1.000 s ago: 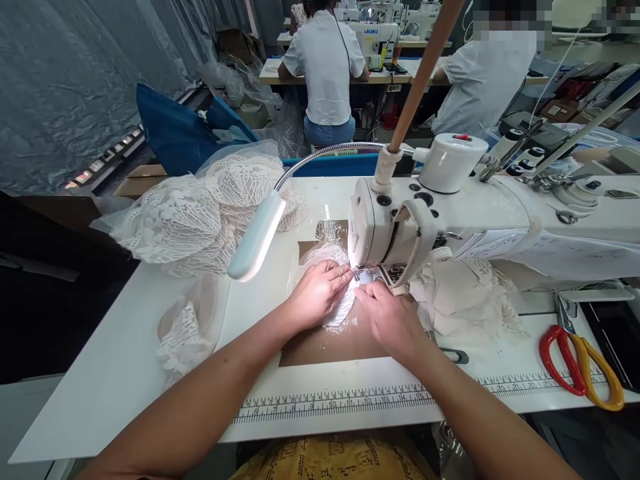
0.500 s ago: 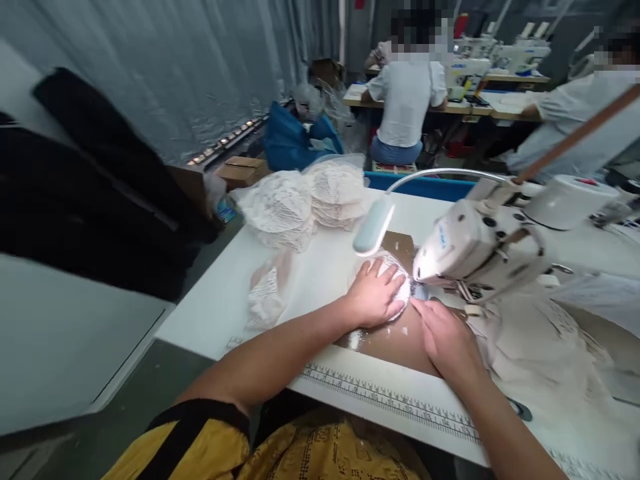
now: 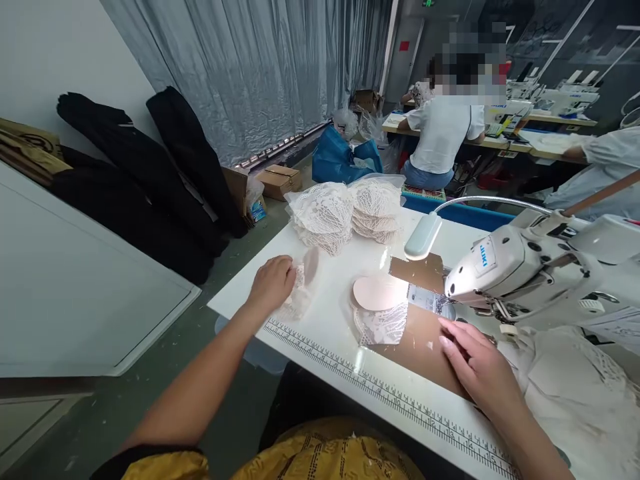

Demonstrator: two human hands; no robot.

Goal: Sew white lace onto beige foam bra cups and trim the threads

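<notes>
My left hand (image 3: 274,283) is at the left of the sewing table, its fingers curled onto a small lace piece (image 3: 300,297) with a beige part. In front of the sewing machine (image 3: 493,260), my right hand (image 3: 480,357) rests over brown board with thumb and forefinger slightly apart and nothing between them. Between my hands lies a bra cup piece (image 3: 381,293), smooth beige at the top and white lace below. Its right edge meets the machine's plate (image 3: 425,298), apart from both hands.
Two stacks of lace cups (image 3: 323,212) stand at the table's back. A lamp (image 3: 423,237) hangs over the work. Pale fabric (image 3: 575,380) is heaped at right. A printed ruler (image 3: 380,393) runs along the front edge. Co-workers sit beyond, one in a white shirt (image 3: 443,137).
My left hand has left the cup by the needle and moved left to the small lace piece. The cup now lies uncovered, beige part showing. My right hand stays near the machine. The view has shifted left.
</notes>
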